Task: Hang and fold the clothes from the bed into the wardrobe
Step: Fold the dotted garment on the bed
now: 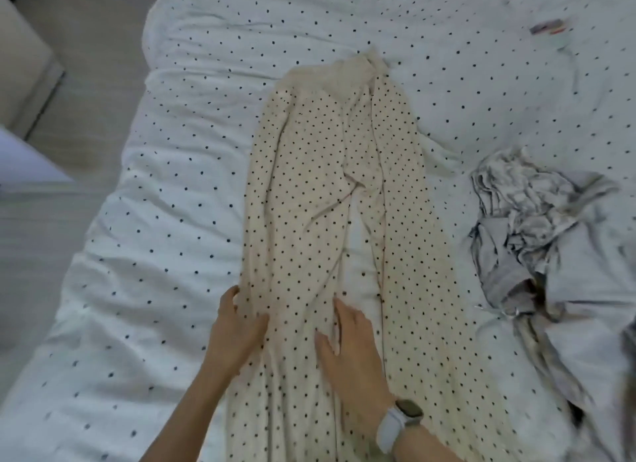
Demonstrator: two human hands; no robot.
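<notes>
We are near the start. The dotted pants (330, 193) lie flat mid-frame on the bed (165, 220), not folded yet. Our left hand (237, 327) and right hand (347, 344) press flat, fingers apart, on one leg. A gray pile (530, 234) waits at right.

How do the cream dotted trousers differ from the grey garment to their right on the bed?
The cream dotted trousers lie spread flat, legs apart; the grey garment sits crumpled in a heap. The trousers carry dark dots; the grey garment shows none. Both hands, left hand and right hand, rest on the trousers; nothing touches the grey garment. Both lie on the dotted bedcover.
</notes>
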